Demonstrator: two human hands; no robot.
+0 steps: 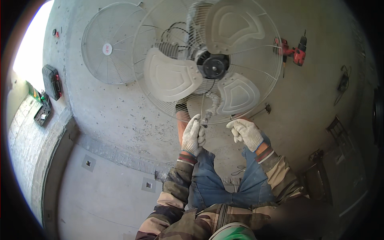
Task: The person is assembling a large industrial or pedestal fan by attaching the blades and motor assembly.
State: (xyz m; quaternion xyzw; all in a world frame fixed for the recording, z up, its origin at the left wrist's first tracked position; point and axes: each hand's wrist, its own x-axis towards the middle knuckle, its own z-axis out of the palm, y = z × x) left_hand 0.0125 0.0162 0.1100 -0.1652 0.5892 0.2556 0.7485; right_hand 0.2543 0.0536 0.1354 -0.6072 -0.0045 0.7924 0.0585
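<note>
In front of me stands a large fan with three grey blades (173,75), a dark hub (214,66) and a round wire guard (276,80) behind them. My left hand (194,137), in a white knitted glove, is closed at the lower rim of the guard, its fingertips overlapping the wire. A small dark fitting sits on the rim beside it. My right hand (246,134), gloved too, is apart from the left, fingers curled and pinched just below the rim. What either hand holds, if anything, is too small to make out.
A detached round wire guard (94,50) lies on the concrete floor at left. A red-black cordless drill (299,52) lies at right, near a dark corded item (343,83). Far left are a black case (52,82) and an open box (42,114) beside a raised ledge (48,152).
</note>
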